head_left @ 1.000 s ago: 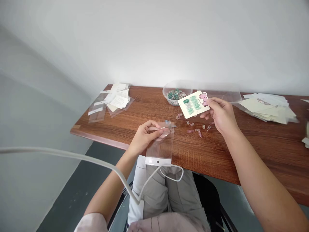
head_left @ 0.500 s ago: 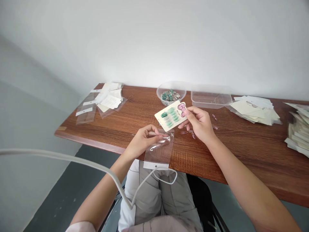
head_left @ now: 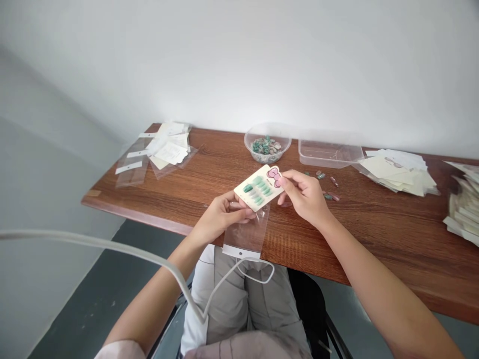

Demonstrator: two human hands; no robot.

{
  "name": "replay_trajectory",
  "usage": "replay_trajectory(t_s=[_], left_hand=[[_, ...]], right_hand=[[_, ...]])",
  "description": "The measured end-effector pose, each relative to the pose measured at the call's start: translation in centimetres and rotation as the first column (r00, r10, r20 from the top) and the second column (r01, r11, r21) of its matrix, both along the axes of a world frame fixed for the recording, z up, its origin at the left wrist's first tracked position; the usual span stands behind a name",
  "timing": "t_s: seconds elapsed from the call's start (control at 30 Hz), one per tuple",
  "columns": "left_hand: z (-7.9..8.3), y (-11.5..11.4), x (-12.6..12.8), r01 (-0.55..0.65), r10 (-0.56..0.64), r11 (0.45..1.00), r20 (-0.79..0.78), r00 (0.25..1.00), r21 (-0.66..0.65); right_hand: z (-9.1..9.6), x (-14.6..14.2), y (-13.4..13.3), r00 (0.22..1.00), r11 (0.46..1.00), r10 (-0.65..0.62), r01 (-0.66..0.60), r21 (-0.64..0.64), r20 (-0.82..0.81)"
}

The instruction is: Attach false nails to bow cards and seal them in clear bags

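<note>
A cream card (head_left: 242,181) with a pink bow at its top corner carries two rows of green press-on nails (head_left: 264,185). My right hand (head_left: 306,195) pinches it by the bow end, tilted above the table. My left hand (head_left: 220,217) is closed on the upper part of a clear plastic bag (head_left: 245,237), whose white strip hangs past the table edge over my lap. The card's lower corner overlaps the left fingertips; whether they also grip the card I cannot tell. Loose nails (head_left: 334,182) lie just beyond my right hand.
Behind the card stands a clear bowl (head_left: 268,158) of green and clear nails, beside a shallow clear tray (head_left: 329,160). Cards and bags (head_left: 166,149) lie at the left, more cards (head_left: 400,172) at the right, with a stack (head_left: 464,212) beyond. A white cable (head_left: 149,255) crosses in front.
My right hand has brought the card down and slightly left, so it now overlaps the left fingertips and the bag's upper part. The left hand keeps hold of the bag.
</note>
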State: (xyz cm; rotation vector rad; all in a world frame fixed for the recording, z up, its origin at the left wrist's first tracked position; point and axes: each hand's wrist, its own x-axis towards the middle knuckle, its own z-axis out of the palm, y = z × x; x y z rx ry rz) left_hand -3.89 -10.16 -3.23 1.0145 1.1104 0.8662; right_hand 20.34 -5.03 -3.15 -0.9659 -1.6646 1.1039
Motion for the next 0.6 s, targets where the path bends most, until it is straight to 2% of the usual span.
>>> replay_trajectory(t_s=[0.2, 0.6], left_hand=[[0.23, 0.00, 0.05, -0.017, 0.017, 1.000, 0.007, 1.000, -0.007], [0.19, -0.14, 0.78, -0.158, 0.159, 0.987, -0.046, 0.986, 0.027]], right_hand=[[-0.24, -0.16, 0.03, 0.999, 0.999, -0.016, 0.014, 0.034, 0.049], [-0.15, -0.29, -0.12, 0.997, 0.999, -0.021, 0.018, 0.049, 0.070]])
